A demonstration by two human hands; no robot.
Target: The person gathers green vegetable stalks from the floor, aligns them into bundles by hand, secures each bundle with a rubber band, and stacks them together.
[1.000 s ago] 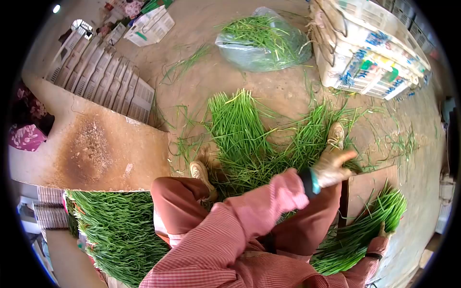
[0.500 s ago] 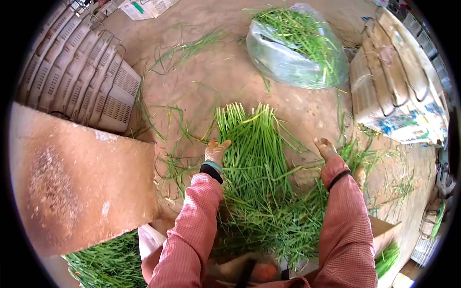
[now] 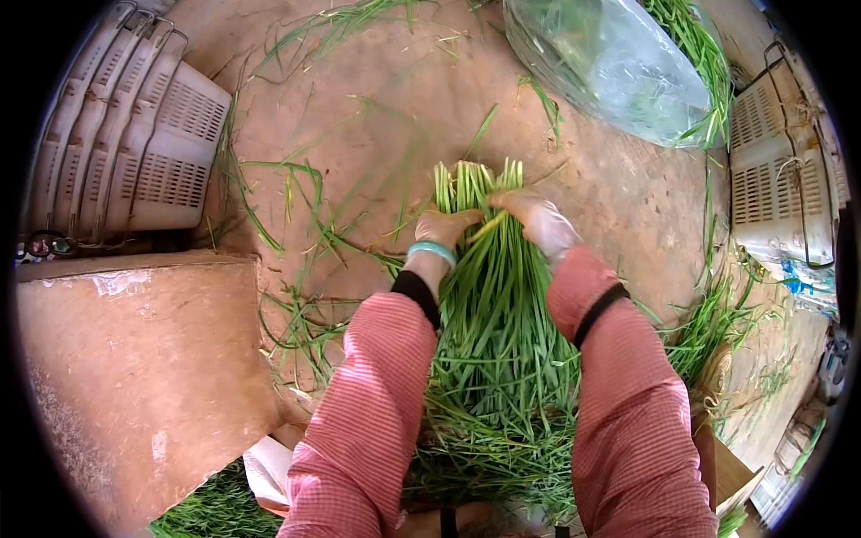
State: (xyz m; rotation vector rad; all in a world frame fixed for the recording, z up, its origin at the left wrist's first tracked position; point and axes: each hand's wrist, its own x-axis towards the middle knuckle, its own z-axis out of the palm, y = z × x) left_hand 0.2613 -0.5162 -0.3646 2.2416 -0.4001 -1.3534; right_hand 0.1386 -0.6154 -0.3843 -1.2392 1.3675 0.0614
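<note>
On the floor in front of me lies a bundle of long green stalks (image 3: 498, 305), its pale cut ends pointing away from me. My left hand (image 3: 439, 231), with a green bangle at the wrist, is closed round the bundle's left side near the cut ends. My right hand (image 3: 536, 220) presses on the right side at about the same height, its fingers curled over the stalks. A yellowish blade shows between the two hands. Loose, tangled greens (image 3: 493, 448) lie nearer to me, below the bundle.
Stacked plastic crates (image 3: 170, 143) stand at the left, above a brown board (image 3: 143, 359). A clear plastic bag (image 3: 619, 72) with greens is at the upper right, beside another crate (image 3: 780, 161). More greens (image 3: 215, 507) show at the lower left. Stray blades are scattered over the floor (image 3: 359, 134).
Both hands have come together onto the bundle, after the left lay at its edge and the right hung apart from it. The cut ends are squeezed narrower. The view has shifted closer.
</note>
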